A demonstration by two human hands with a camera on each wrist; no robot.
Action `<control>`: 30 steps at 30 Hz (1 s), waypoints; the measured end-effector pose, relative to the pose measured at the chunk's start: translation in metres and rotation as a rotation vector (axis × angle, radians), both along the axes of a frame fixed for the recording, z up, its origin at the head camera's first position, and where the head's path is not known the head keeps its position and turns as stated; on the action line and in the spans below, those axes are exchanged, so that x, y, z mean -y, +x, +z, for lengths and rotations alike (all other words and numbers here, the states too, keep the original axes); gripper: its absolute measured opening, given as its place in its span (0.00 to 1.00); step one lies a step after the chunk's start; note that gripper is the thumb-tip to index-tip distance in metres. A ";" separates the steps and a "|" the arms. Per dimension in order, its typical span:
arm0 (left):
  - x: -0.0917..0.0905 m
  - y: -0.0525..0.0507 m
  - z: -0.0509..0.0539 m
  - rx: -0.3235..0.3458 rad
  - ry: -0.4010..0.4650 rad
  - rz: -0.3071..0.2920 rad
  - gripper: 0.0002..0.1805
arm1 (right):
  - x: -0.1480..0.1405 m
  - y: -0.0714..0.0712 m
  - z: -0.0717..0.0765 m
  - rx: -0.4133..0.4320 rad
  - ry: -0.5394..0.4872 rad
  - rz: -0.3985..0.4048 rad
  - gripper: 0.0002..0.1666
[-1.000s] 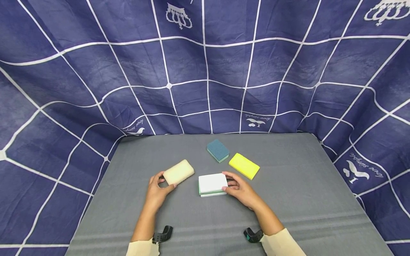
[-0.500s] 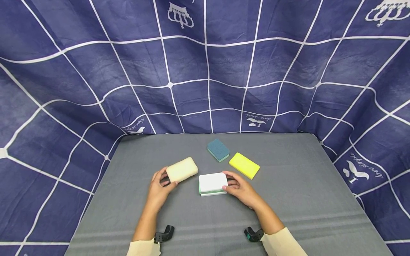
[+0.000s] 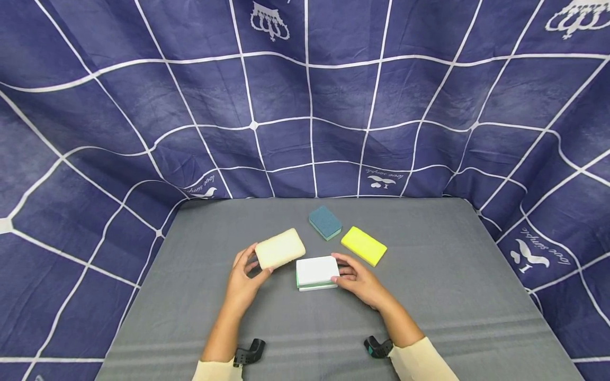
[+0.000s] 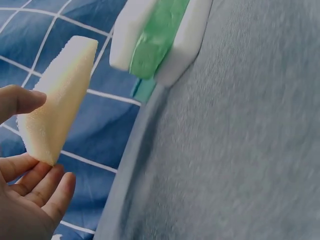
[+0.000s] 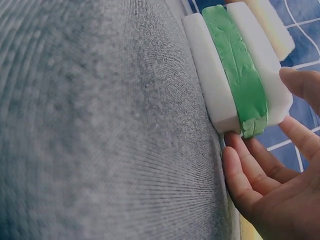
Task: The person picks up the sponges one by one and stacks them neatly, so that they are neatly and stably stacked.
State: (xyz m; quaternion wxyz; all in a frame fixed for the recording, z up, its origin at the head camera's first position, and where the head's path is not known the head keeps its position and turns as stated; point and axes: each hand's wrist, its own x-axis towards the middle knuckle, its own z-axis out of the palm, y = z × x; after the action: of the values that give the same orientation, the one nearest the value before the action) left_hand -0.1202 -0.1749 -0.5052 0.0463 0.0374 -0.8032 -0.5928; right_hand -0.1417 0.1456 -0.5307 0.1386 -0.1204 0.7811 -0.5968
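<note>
In the head view my left hand (image 3: 242,283) pinches a cream sponge (image 3: 280,248) by its left end, thumb at the near side and fingers at the far side. The left wrist view shows this sponge (image 4: 62,95) raised off the table. To its right lies a stack of two white sponges (image 3: 316,270) with a green layer (image 5: 240,75) between them. My right hand (image 3: 359,284) holds the stack's right end, its thumb against the upper white sponge (image 5: 262,60) and its fingers at the end face. The stack rests on the table.
Behind the stack a dark teal sponge (image 3: 325,222) and a bright yellow sponge (image 3: 364,246) lie on the grey cloth-covered table (image 3: 443,275). A blue curtain with white grid lines (image 3: 338,95) stands behind the table and along both sides.
My left hand has carried the cream sponge to the right and slightly away, closer to the white stack. The right hand and the stack have stayed in place.
</note>
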 end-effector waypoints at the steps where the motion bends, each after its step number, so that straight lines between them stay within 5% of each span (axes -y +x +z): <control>1: -0.002 0.001 0.001 -0.003 0.004 -0.005 0.43 | 0.000 0.000 0.000 0.004 -0.004 0.002 0.38; 16: -0.029 0.003 0.008 -0.003 0.044 -0.106 0.43 | 0.000 -0.002 0.000 -0.004 -0.010 0.019 0.42; 30: -0.050 0.002 0.004 -0.053 -0.041 -0.205 0.43 | 0.000 -0.002 0.002 0.016 -0.006 0.014 0.43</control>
State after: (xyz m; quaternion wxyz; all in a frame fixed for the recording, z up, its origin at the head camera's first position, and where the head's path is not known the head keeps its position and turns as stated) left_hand -0.1185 -0.1253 -0.5009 0.0075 -0.0615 -0.8134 -0.5784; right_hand -0.1434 0.1455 -0.5290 0.1489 -0.1213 0.7773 -0.5991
